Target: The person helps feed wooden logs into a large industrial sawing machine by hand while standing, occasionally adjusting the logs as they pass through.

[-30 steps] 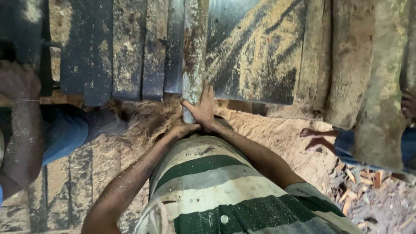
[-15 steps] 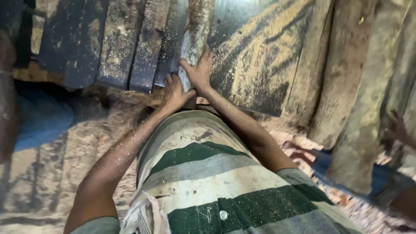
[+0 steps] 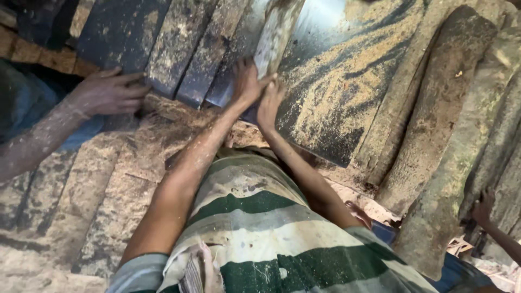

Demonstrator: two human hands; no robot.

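From the head camera, the left hand (image 3: 245, 81) and right hand (image 3: 269, 102) are pressing, fingers spread, against the near end of a narrow sawdusted plank (image 3: 278, 33). Dark planks (image 3: 163, 43) are crowding its left, where a co-worker's hand (image 3: 106, 92) is resting; a broad dusty slab (image 3: 336, 92) is lying right, rough logs (image 3: 450, 135) beyond.

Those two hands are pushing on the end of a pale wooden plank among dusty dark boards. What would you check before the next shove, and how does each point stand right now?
1. Both hands on the plank: ok. The left hand and right hand press its near end, side by side.
2. Fingers away from gaps between boards: cannot tell; the fingertips are partly hidden.
3. Other people away from the plank: ok. A co-worker's hand rests on the dark boards to the left, apart from the plank.
4. Surfaces clean for grip: not ok. Sawdust covers the wide dark sheet.
5. Logs on the right steady: cannot tell.
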